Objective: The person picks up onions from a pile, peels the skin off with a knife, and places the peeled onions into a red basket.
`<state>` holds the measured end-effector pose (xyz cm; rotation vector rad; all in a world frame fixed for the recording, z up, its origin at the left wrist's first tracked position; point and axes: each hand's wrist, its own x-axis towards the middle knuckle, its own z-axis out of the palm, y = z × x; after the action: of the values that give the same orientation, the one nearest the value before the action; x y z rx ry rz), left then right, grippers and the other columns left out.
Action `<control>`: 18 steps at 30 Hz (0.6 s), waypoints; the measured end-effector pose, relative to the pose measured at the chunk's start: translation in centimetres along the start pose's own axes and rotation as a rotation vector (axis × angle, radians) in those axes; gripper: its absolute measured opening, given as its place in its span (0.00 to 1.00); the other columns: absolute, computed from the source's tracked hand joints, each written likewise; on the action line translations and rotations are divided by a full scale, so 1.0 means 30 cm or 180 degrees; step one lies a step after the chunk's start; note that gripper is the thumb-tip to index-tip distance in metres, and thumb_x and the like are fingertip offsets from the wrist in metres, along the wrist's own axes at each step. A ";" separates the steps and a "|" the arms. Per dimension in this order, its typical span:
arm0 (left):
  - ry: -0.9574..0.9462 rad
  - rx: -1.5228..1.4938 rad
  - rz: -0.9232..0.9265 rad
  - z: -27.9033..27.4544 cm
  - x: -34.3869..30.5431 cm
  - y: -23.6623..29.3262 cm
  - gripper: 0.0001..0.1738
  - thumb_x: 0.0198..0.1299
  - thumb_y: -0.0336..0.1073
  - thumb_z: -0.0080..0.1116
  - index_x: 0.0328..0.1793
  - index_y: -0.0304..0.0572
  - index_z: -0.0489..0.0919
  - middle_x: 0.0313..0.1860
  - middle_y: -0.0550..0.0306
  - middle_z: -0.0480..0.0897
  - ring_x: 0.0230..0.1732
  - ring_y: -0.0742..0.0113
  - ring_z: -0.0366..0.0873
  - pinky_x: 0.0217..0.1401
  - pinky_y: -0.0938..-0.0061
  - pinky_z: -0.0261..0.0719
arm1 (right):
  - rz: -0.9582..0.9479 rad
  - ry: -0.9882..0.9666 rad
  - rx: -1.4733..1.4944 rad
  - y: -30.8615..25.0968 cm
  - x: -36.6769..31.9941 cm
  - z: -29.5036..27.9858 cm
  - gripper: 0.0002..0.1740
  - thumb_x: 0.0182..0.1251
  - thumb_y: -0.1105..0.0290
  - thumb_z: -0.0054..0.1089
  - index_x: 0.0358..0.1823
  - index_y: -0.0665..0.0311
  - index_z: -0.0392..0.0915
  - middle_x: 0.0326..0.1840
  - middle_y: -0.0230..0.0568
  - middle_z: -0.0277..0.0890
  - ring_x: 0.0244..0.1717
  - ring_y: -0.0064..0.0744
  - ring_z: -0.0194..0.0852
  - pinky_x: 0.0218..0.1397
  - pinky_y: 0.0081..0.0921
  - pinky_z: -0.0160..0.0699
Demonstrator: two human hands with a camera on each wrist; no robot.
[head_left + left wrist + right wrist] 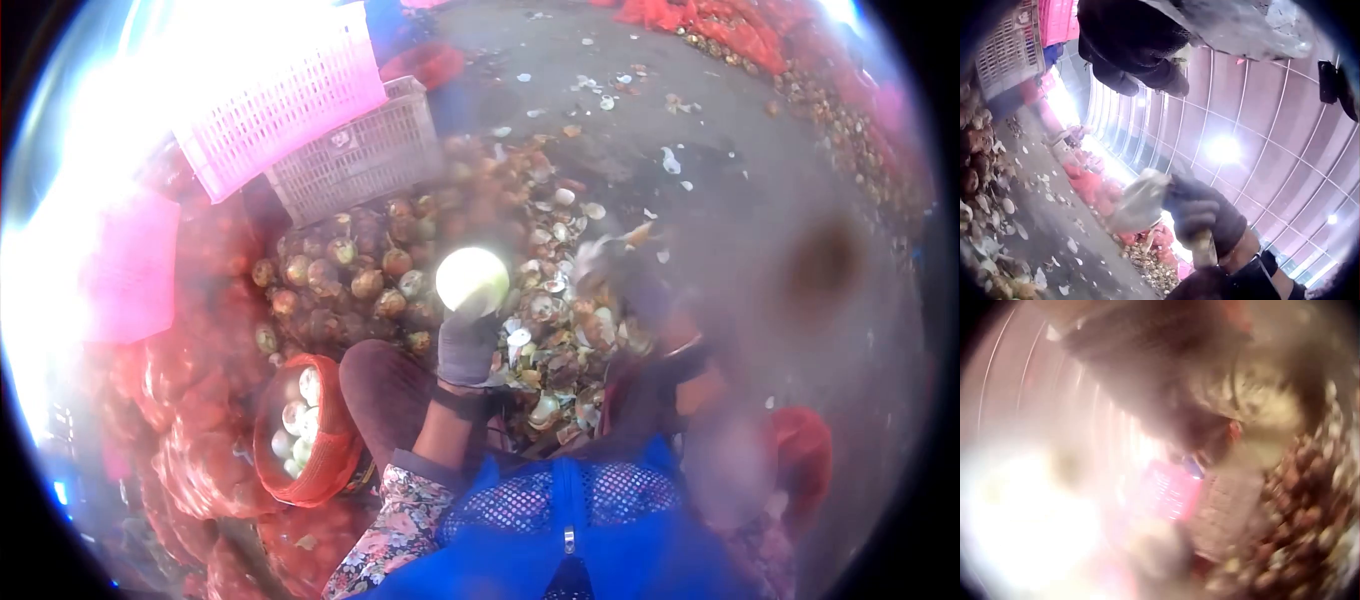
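In the head view my left hand (467,347), in a grey glove, holds up a peeled white onion (472,278) over the pile. Dark gloved fingers (1116,81) of that hand show at the top of the left wrist view. My right hand (1200,212), also gloved, grips what looks like a knife, with a pale, blurred broad blade (1138,203) and a light handle (1205,249) sticking out below the fist. It is to the right of the onion, apart from it. Motion blurs the right wrist view. Unpeeled onions (340,275) lie in front, beside loose skins (560,340).
A red-rimmed basket (335,470) with several peeled onions stands by my left knee. Behind the pile are a grey crate (350,160) and a pink crate (290,110). Red mesh sacks (200,430) line the left. Scraps dot the grey floor (720,120).
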<state>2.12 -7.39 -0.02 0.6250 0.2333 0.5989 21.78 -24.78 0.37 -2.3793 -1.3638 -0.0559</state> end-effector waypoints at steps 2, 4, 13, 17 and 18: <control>-0.0213 0.0617 0.0124 0.056 0.013 0.013 0.33 0.55 0.26 0.62 0.69 0.34 0.67 0.60 0.47 0.77 0.63 0.53 0.76 0.68 0.50 0.77 | 0.0475 -0.0803 0.0995 -0.055 0.004 0.032 0.08 0.60 0.70 0.64 0.40 0.55 0.84 0.38 0.41 0.83 0.39 0.38 0.83 0.49 0.38 0.80; -0.0434 0.1112 0.0352 0.200 0.013 0.017 0.35 0.53 0.24 0.62 0.69 0.33 0.66 0.59 0.45 0.77 0.60 0.52 0.78 0.64 0.51 0.82 | -0.0643 -0.1077 -0.0453 -0.060 0.016 0.054 0.08 0.59 0.71 0.63 0.41 0.57 0.84 0.40 0.41 0.84 0.39 0.40 0.83 0.49 0.38 0.80; -0.2570 0.1778 -0.0365 0.529 -0.107 -0.257 0.31 0.49 0.28 0.72 0.61 0.36 0.73 0.52 0.54 0.83 0.48 0.67 0.83 0.50 0.74 0.84 | -0.0412 -0.0128 0.0178 -0.047 0.028 0.140 0.08 0.63 0.68 0.58 0.41 0.58 0.82 0.37 0.45 0.84 0.40 0.47 0.83 0.46 0.40 0.81; -0.2321 0.1786 0.0253 0.516 -0.034 -0.225 0.24 0.52 0.28 0.70 0.57 0.39 0.77 0.49 0.57 0.84 0.46 0.70 0.82 0.49 0.76 0.82 | 0.0136 -0.0342 0.0282 -0.048 0.004 0.081 0.08 0.64 0.66 0.57 0.41 0.58 0.81 0.36 0.46 0.84 0.40 0.49 0.83 0.46 0.41 0.81; -0.1998 0.1848 0.0492 0.489 0.010 -0.205 0.23 0.53 0.28 0.69 0.56 0.40 0.78 0.49 0.58 0.84 0.46 0.70 0.82 0.49 0.76 0.82 | 0.0274 -0.0393 0.0305 -0.054 -0.007 0.056 0.09 0.64 0.66 0.56 0.41 0.58 0.81 0.36 0.47 0.84 0.40 0.50 0.83 0.45 0.41 0.81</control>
<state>10.69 -18.25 7.82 1.3662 -0.2473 0.4521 20.05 -23.64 -0.72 -2.3917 -1.2855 0.1791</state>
